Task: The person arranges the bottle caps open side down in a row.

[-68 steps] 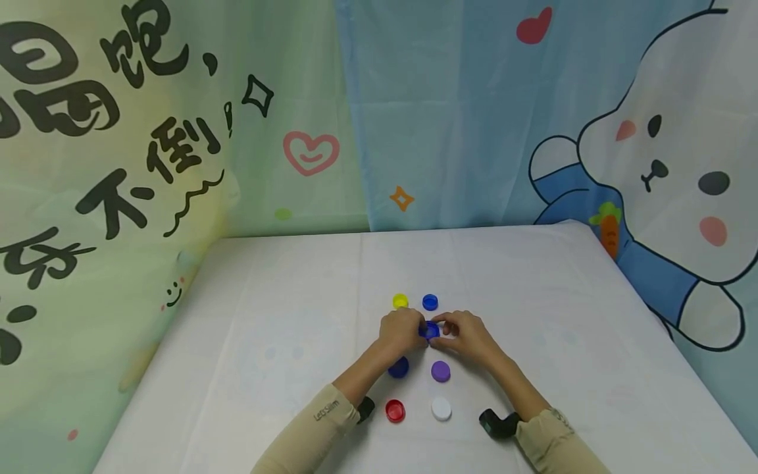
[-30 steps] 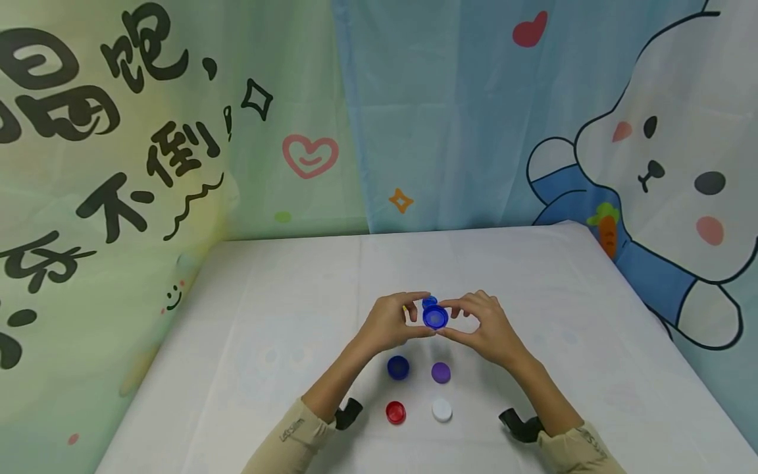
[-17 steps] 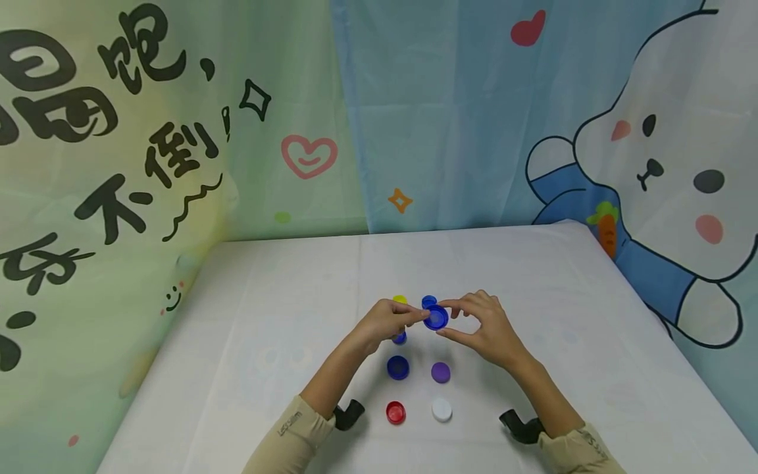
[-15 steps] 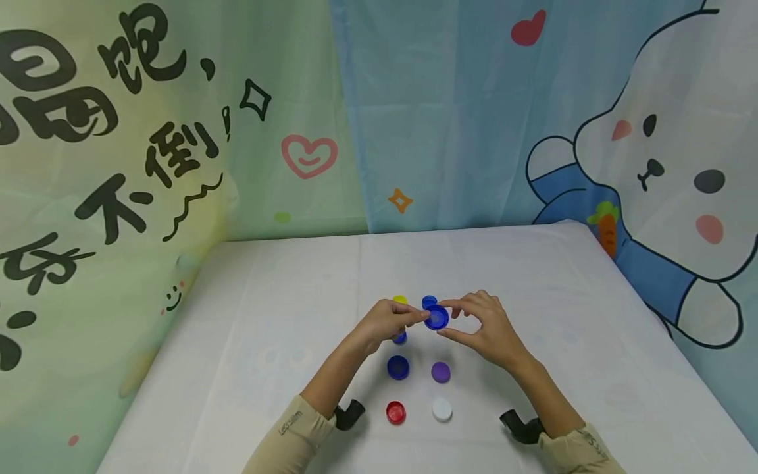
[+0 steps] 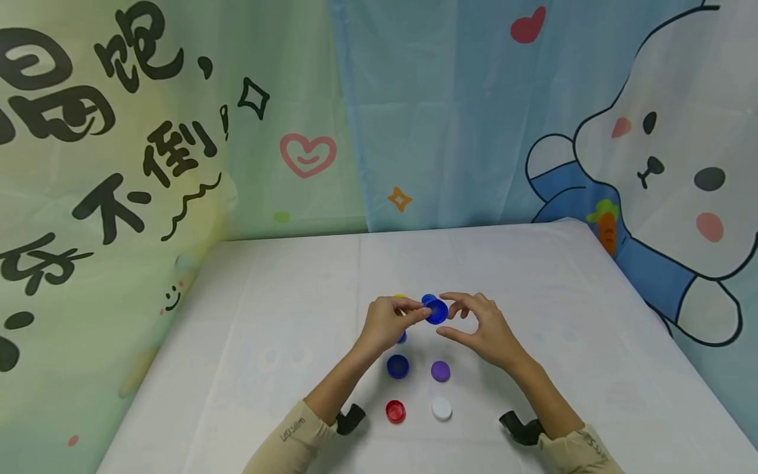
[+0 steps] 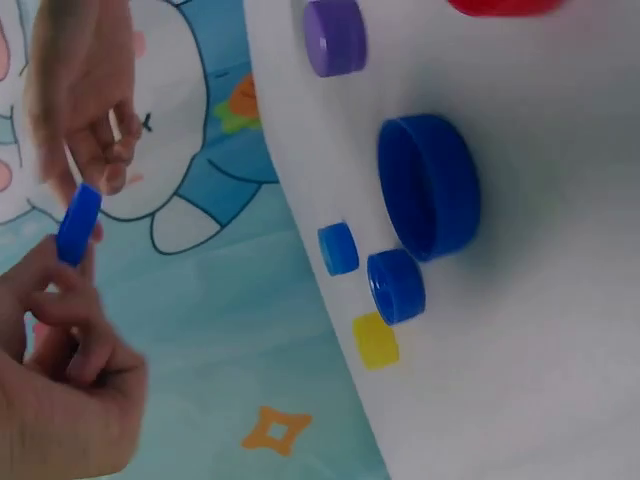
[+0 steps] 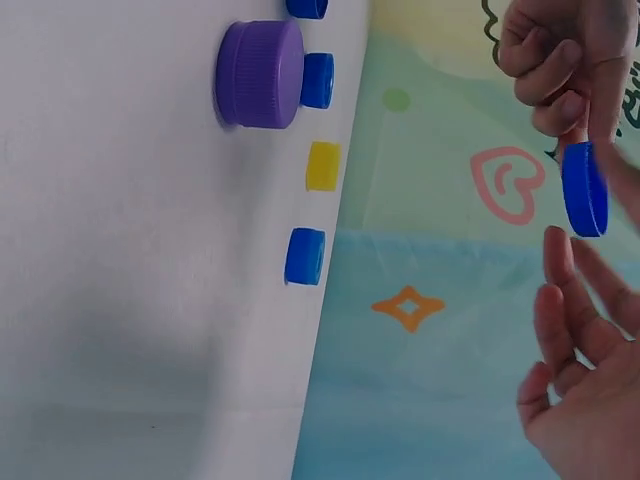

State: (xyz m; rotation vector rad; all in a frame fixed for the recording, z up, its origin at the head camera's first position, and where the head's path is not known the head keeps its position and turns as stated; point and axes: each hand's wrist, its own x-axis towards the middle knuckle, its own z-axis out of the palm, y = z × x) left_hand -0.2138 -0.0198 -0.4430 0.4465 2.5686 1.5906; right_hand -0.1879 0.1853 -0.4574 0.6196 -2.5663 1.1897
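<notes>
My left hand (image 5: 385, 322) pinches a blue bottle cap (image 5: 437, 312) between thumb and fingers, raised above the table with its hollow side toward the head camera. My right hand (image 5: 480, 326) is just to the right, thumb and forefinger spread around the cap's right side with a gap. In the right wrist view the cap (image 7: 584, 190) hangs from the left hand, and the right fingertips (image 7: 557, 240) lie below it. The left wrist view shows the cap (image 6: 78, 224) edge-on. Behind it, another blue cap (image 5: 429, 299) is partly covered.
On the white table (image 5: 284, 395) lie a larger dark blue cap (image 5: 398, 367), a purple cap (image 5: 441, 371), a red cap (image 5: 395, 411) and a white cap (image 5: 441, 409). A yellow cap (image 6: 376, 341) and a small blue cap (image 6: 396, 286) are mostly hidden behind the left hand in the head view.
The blue cap has come up off the table between both hands. The left fingers have shifted their hold on it, and the right fingers have come away from its edge.
</notes>
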